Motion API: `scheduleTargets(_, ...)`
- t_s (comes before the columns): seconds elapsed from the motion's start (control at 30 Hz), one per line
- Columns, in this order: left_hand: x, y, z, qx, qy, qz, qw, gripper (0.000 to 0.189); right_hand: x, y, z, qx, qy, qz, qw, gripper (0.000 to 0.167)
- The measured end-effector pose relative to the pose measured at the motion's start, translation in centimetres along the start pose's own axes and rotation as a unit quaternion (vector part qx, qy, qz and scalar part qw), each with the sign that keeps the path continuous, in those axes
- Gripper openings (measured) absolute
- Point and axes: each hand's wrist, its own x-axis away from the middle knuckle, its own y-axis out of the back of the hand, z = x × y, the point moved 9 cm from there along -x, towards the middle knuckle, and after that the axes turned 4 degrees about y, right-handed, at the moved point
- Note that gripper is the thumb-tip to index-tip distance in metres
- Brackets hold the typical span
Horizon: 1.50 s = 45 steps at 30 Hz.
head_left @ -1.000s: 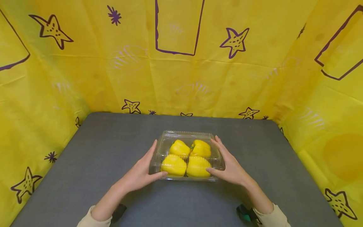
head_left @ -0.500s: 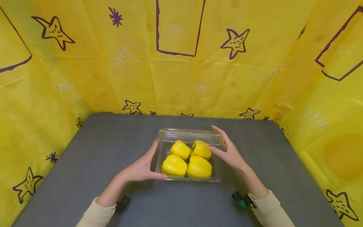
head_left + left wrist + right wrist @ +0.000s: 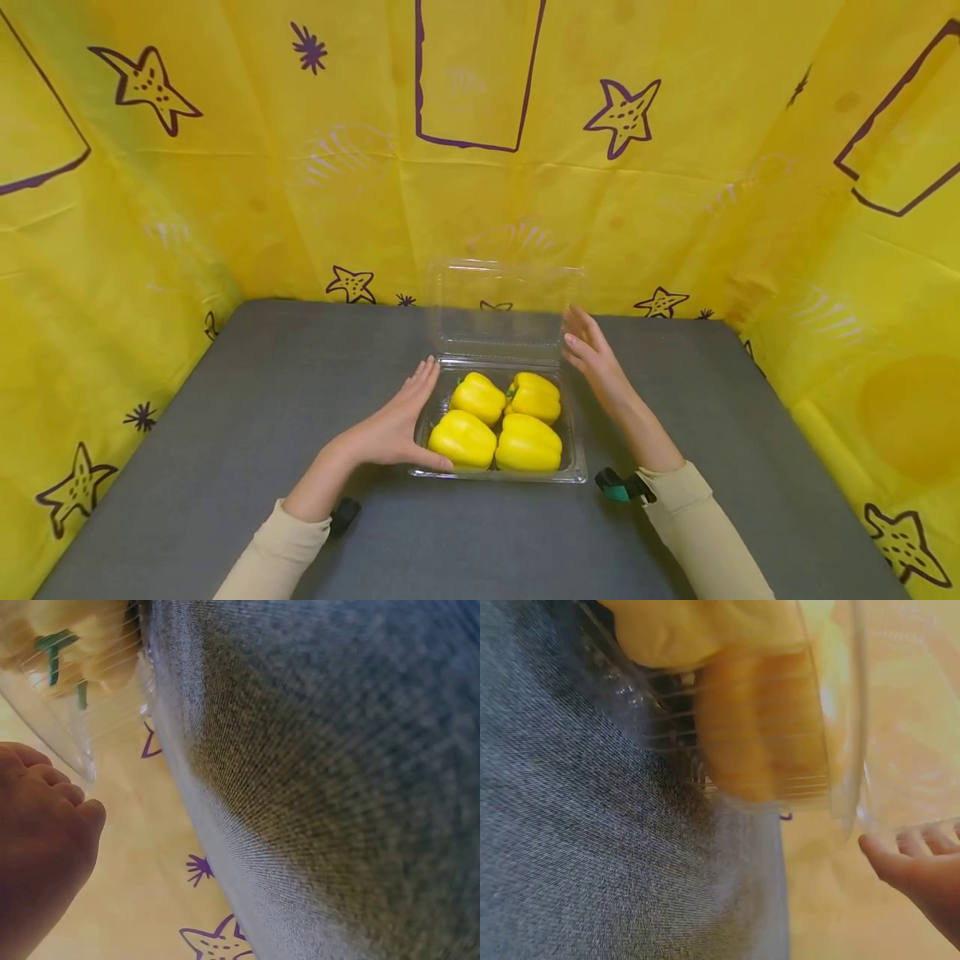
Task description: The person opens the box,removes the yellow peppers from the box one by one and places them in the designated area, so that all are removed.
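A clear plastic clamshell container sits on the table with several yellow bell peppers in it. Its see-through lid stands raised along the back edge. My left hand rests along the container's left side, fingers straight toward the back corner and thumb over the front left corner. By the lid's right edge is my right hand, thumb in front and fingers behind it, lightly pinching. In the right wrist view, blur hides the exact contact. Green stems show through the wall in the left wrist view.
A dark grey table carries the container near its middle. Yellow cloth with purple starfish drawings hangs behind and on both sides. A dark band with a green part is on the right wrist.
The lid has swung up and back from over the peppers, my right hand moving away from me with it. My left hand has stayed at the container's left side.
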Motion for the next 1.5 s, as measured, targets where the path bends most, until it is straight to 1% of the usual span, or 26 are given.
scheduleTargets(0.13, 0.0, -0.3, 0.2, -0.017, 0.005, 0.006, 0.9998, 0.141, -0.7, 0.2, -0.9, -0.02, -0.018, -0.005, 0.9996, 0.064)
scheduleTargets(0.23, 0.2, -0.4, 0.2, -0.018, 0.006, 0.008, 0.9998, 0.142, -1.1, 0.4, -1.6, -0.029, -0.032, -0.009, 0.999, 0.063)
scheduleTargets(0.47, 0.6, -0.6, 0.0, -0.027, 0.004, 0.014, 0.9995, 0.141, -1.2, 1.0, -3.3, -0.04, -0.079, -0.016, 0.996, 0.061)
scheduleTargets(0.7, 1.2, -0.9, -0.3, -0.034, 0.008, 0.019, 0.9992, 0.142, -0.8, 1.3, -5.1, -0.055, -0.123, -0.007, 0.9909, 0.064)
scheduleTargets(0.87, 1.3, -1.0, -0.4, -0.032, 0.009, 0.022, 0.9992, 0.14, -0.2, 1.3, -6.3, -0.049, -0.157, 0.009, 0.9864, 0.067)
scheduleTargets(0.97, 1.3, -1.1, -0.3, -0.033, 0.01, 0.022, 0.9992, 0.14, 0.3, 1.1, -6.6, -0.041, -0.17, 0.022, 0.9843, 0.068)
scheduleTargets(1.07, 1.3, -1.1, -0.3, -0.028, 0.013, 0.023, 0.9993, 0.14, 0.7, 1.2, -6.5, -0.032, -0.178, 0.023, 0.9833, 0.069)
scheduleTargets(1.13, 1.4, -1.2, -0.3, -0.022, 0.016, 0.025, 0.9993, 0.14, 1.0, 1.3, -6.1, -0.009, -0.174, 0.019, 0.9846, 0.069)
scheduleTargets(1.23, 1.4, -1.2, -0.2, -0.017, 0.02, 0.026, 0.9993, 0.14, 1.4, 1.7, -4.9, 0.075, -0.156, 0.006, 0.9848, 0.072)
scheduleTargets(1.27, 1.4, -1.1, -0.2, -0.016, 0.022, 0.026, 0.9993, 0.14, 1.6, 1.8, -4.4, 0.111, -0.149, 0.001, 0.9827, 0.072)
scheduleTargets(1.33, 1.4, -1.1, -0.2, -0.014, 0.024, 0.027, 0.9993, 0.139, 1.9, 1.8, -3.1, 0.178, -0.129, -0.003, 0.9755, 0.072)
scheduleTargets(1.4, 1.4, -1.1, -0.2, -0.014, 0.025, 0.028, 0.9992, 0.139, 2.3, 1.4, -1.8, 0.225, -0.098, 0.005, 0.9694, 0.069)
scheduleTargets(1.47, 1.5, -1.1, -0.2, -0.014, 0.027, 0.028, 0.9991, 0.139, 2.6, 0.4, -0.4, 0.253, -0.054, 0.035, 0.9653, 0.066)
scheduleTargets(1.5, 1.5, -1.2, -0.1, -0.015, 0.028, 0.029, 0.9991, 0.139, 2.8, -0.2, 0.2, 0.265, -0.028, 0.058, 0.9622, 0.066)
